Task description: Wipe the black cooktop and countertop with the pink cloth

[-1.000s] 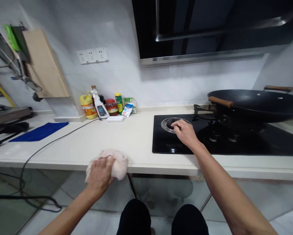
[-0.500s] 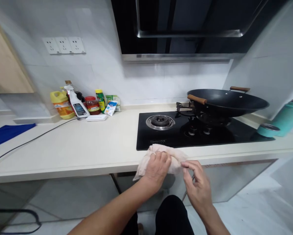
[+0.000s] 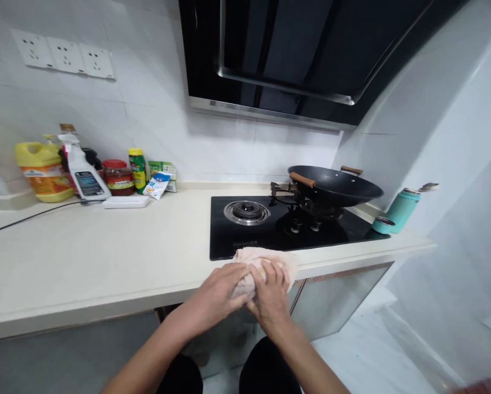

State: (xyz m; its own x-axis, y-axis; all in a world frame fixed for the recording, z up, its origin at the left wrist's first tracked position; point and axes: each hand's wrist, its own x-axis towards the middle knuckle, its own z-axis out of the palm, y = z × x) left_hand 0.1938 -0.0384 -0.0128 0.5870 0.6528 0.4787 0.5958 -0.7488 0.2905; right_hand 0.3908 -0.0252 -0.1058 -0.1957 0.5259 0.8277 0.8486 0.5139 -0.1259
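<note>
A pale pink cloth (image 3: 265,255) lies bunched over the counter's front edge, touching the front of the black gas hob (image 3: 278,235). My left hand (image 3: 218,295) grips the cloth's left side, thumb below and fingers over it. On the right part, my right hand (image 3: 272,295) is closed on the same cloth with its fingers bent. The two hands are close together, and some folds are hidden under them.
A black wok (image 3: 335,186) with wooden handles sits on the right burner. A teal bottle (image 3: 403,210) and its cup (image 3: 382,225) stand right of the hob. Along the left wall are a yellow jug (image 3: 44,172), a spray bottle (image 3: 85,172) and a red-lidded jar (image 3: 117,178).
My right hand has moved left onto the cloth and closed on it. My left hand has shifted from the cloth's top to its left side. The view has turned right.
</note>
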